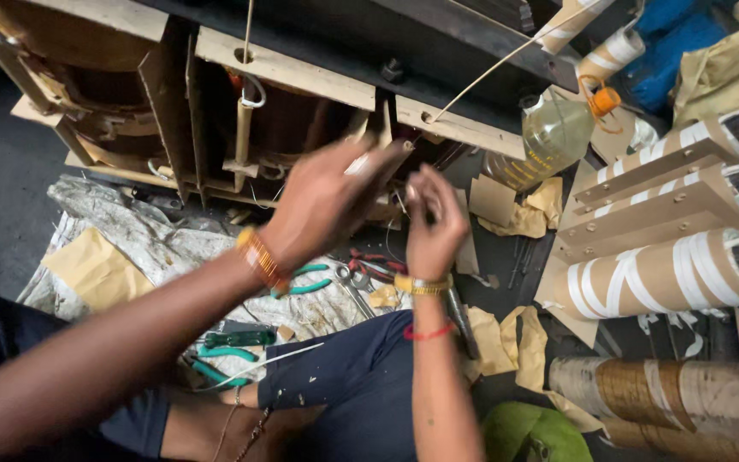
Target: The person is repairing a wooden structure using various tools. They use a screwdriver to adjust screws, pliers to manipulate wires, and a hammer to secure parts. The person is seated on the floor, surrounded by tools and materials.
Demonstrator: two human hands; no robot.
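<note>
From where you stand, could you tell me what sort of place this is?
Probably a workshop for electrical windings: taped paper-wrapped coils lie at right, pliers and scissors on the floor cloth, a wooden-framed core assembly ahead.

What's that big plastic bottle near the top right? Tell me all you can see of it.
The clear plastic bottle with the orange cap holds a pale yellowish liquid, filling much of it. It has a rounded body, a short neck, and an orange ring dangling by the cap. It leans, cap pointing up and right, against the dark wooden frame. Crumpled tan paper scraps lie at its base. Neither hand touches it; the right hand is nearer.
</note>
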